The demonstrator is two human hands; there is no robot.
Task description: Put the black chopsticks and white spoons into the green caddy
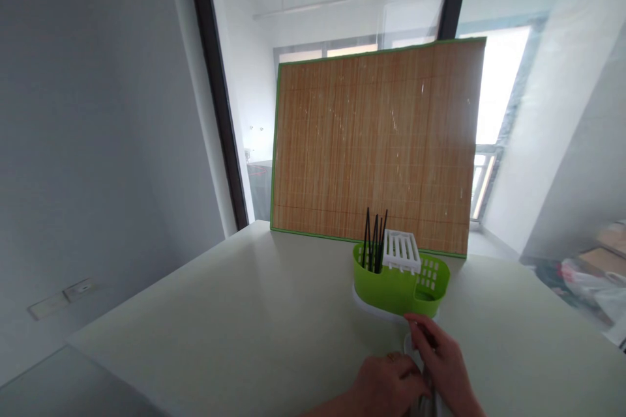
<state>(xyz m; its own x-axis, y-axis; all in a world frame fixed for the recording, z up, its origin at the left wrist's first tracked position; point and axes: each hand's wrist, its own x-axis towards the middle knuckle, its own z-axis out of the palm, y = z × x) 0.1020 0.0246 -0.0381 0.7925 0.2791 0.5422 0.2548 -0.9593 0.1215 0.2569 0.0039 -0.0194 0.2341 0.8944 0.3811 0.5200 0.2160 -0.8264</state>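
Near the bottom edge, my left hand (388, 383) has its fingers curled around some pale, slim utensils (424, 397), whose kind is hard to make out. My right hand (440, 357) touches them from the right, its thumb and fingers pinched together near their upper end. A rounded whitish end (408, 343) shows between the hands. Just beyond stands a green basket (386, 290) on a white base. Several black chopsticks (374, 244) stand upright in its left part, and a white slotted rack (402, 251) sits across its middle. The basket's right compartment shows its perforated wall.
A bamboo mat (374, 150) with green edging stands upright at the back of the white table (235, 319). Glass panels with dark frames are behind it. A wall with a socket (78, 290) is at the left, and bagged items (594, 287) lie beyond the table's right edge.
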